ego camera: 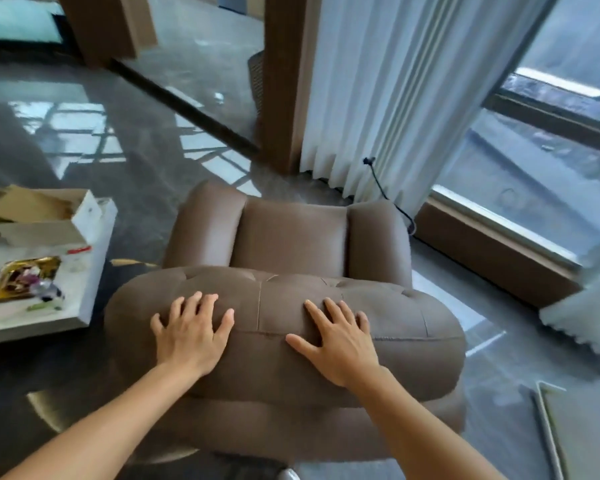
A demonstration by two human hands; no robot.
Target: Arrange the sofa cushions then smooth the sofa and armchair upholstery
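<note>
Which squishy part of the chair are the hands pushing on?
The tufted backrest nearest the camera. Both the left hand and right hand lie flat on it; the armrests and seat are untouched.

I see my left hand (191,336) and right hand (340,344) lying flat, fingers spread, on the brown armchair (291,237) backrest top, with bare upholstery between and beyond them. Left of the chair, the white table (84,306) corner crowds close, carrying a cardboard box (39,216) and gold tray (21,278). Beyond the seat, the white curtain (395,98) and black cable (388,195) hang near the right armrest.
</note>
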